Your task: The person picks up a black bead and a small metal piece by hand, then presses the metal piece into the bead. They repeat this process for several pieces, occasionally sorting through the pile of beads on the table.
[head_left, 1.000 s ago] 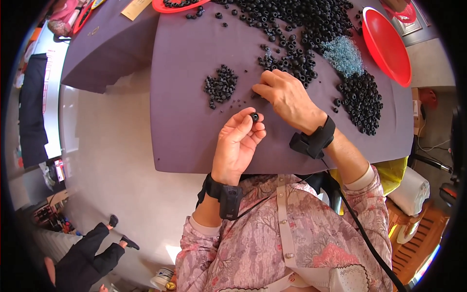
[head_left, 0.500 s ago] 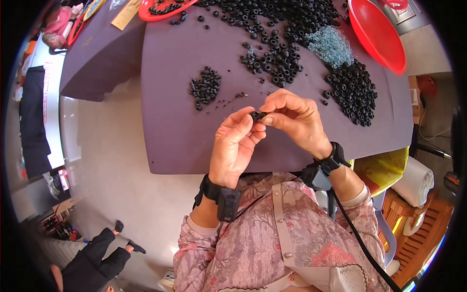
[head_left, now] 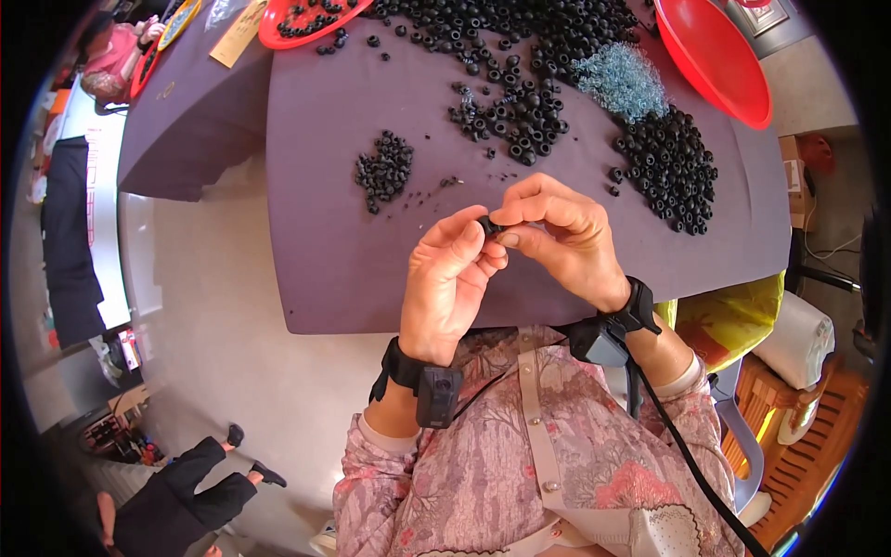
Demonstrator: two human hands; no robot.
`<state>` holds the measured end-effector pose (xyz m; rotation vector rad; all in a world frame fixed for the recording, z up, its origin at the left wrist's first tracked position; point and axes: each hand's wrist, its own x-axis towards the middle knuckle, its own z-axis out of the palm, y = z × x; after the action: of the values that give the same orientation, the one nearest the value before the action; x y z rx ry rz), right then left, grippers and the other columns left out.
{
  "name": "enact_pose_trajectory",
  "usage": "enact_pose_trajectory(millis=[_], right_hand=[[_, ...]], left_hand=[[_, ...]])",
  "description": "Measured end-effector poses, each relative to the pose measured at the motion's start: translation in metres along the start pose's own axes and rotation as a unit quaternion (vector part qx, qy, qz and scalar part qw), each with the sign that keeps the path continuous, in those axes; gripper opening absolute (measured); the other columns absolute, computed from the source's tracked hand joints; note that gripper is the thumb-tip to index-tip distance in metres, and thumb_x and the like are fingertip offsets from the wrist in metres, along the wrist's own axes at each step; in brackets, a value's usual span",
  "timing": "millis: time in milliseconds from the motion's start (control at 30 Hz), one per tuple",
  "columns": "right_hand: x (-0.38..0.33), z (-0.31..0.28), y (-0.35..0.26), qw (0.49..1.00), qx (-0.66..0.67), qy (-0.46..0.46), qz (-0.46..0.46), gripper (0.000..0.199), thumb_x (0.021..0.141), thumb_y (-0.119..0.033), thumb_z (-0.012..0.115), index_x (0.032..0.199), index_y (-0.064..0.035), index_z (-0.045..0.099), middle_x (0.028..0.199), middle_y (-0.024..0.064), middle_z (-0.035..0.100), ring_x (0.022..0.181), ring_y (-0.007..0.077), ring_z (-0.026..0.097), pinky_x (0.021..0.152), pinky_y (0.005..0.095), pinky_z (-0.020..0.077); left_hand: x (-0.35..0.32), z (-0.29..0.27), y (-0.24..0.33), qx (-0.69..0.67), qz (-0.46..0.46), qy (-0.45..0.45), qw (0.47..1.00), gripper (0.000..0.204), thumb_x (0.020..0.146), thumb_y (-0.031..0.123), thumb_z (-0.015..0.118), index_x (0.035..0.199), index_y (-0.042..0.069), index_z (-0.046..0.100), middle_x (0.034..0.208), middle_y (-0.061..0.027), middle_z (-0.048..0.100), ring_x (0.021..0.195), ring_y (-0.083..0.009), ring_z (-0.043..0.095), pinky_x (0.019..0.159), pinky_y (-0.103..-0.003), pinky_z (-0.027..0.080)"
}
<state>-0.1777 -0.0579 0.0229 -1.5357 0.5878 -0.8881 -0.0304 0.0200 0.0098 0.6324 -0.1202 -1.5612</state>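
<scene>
Two hands (head_left: 506, 246) pinch one black ring (head_left: 489, 226) | purple table (head_left: 325, 251) | grey floor (head_left: 213, 371)

Two hands, left (head_left: 452, 278) and right (head_left: 564, 239); two red trays (head_left: 713, 58) (head_left: 295, 23); one blue bead heap (head_left: 620, 82); black rings (head_left: 668, 167) beyond counting.

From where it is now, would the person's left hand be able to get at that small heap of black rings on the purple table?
Probably yes. The left hand is busy pinching a small black ring together with the right hand, but the small heap of black rings lies just ahead and to its left on the purple table, with bare tabletop between.
</scene>
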Motion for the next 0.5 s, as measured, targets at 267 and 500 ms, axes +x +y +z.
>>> enact_pose_trajectory(millis=[267, 500], right_hand=[[-0.0070, -0.0003, -0.0003, 0.992, 0.103, 0.047, 0.058, 0.012, 0.080, 0.007, 0.063, 0.092, 0.0034, 0.063, 0.102, 0.0083, 0.055, 0.085, 0.0127, 0.059, 0.074, 0.0255, 0.0506], [-0.0018, -0.0040, -0.0081, 0.990, -0.118, 0.031, -0.064, 0.014, 0.077, 0.006, 0.063, 0.090, 0.0004, 0.063, 0.094, 0.0088, 0.059, 0.079, 0.0163, 0.061, 0.066, 0.0259, 0.0509]], left_hand=[[-0.0005, 0.0066, -0.0024, 0.055, 0.035, -0.001, 0.998, 0.020, 0.087, 0.006, 0.059, 0.106, 0.001, 0.062, 0.091, -0.0094, 0.066, 0.076, -0.0166, 0.063, 0.071, -0.030, 0.051], [0.0005, 0.0090, -0.0019, 0.055, 0.027, 0.006, 0.998, 0.020, 0.088, 0.007, 0.060, 0.106, 0.000, 0.062, 0.090, -0.0082, 0.065, 0.076, -0.0171, 0.063, 0.070, -0.030, 0.051]])
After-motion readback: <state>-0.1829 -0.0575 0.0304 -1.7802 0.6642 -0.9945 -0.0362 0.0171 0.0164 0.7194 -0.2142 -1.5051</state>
